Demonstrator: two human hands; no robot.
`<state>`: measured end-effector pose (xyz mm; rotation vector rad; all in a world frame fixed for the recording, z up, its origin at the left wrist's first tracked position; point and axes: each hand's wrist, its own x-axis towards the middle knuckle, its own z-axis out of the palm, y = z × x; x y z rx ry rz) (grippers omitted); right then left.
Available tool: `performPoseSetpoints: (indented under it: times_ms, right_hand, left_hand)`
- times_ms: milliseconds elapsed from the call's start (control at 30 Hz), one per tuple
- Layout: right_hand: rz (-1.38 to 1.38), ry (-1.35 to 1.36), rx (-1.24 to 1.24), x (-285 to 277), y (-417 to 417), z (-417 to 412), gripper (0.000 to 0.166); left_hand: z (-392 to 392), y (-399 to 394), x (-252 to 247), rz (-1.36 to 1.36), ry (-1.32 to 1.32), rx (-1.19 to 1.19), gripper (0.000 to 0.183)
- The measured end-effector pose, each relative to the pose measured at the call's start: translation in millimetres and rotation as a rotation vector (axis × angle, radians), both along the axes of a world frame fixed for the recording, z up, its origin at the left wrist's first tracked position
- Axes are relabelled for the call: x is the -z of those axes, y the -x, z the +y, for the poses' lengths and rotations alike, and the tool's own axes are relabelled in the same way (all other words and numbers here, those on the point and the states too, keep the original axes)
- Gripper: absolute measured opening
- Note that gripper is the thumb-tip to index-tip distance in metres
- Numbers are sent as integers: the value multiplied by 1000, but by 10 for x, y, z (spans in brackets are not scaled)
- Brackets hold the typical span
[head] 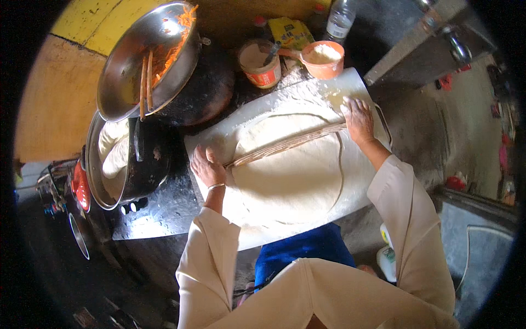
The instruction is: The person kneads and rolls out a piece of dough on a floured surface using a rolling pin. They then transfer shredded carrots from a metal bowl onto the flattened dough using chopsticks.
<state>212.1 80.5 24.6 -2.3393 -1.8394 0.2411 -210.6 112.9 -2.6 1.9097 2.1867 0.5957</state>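
A broad, thin round sheet of dough (287,181) lies on a pale, floured board (263,236). Across it, slanting up to the right, runs a long wooden rolling pin (287,144), which looks streaked. My left hand (208,166) is at the pin's left end, palm down, with a bracelet on its wrist. At the other end my right hand (358,120) bears on the pin near the board's right edge. Both hands cover the pin's tips. Loose flour (287,92) whitens the board's far side.
Left, a dark pot (150,164) holds pale dough pieces (115,152). Above it leans a metal bowl (123,70) with shredded carrot (181,37) and chopsticks (146,86). Behind the board stand a tub (263,76), an orange ladle of flour (324,66), a yellow packet (291,33) and a plastic bottle (340,22).
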Motion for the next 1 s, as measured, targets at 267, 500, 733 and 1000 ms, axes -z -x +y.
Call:
performPoseSetpoints:
  times_ms: [267, 500, 733, 1000]
  right_hand:
    - [-147, -156, -502, -30, -139, -252, 65]
    - [-292, -318, -396, 226, 27, 494, 36]
    - [-86, 40, -392, 5, -353, -540, 62]
    - [30, -182, -274, 156, -339, -482, 60]
  left_hand:
    - [-420, -61, -158, 301, 154, 391, 67]
    - [258, -239, -55, 302, 309, -41, 58]
    - [-736, 12, -154, 432, 270, 435, 70]
    - [-402, -241, -481, 426, 235, 460, 62]
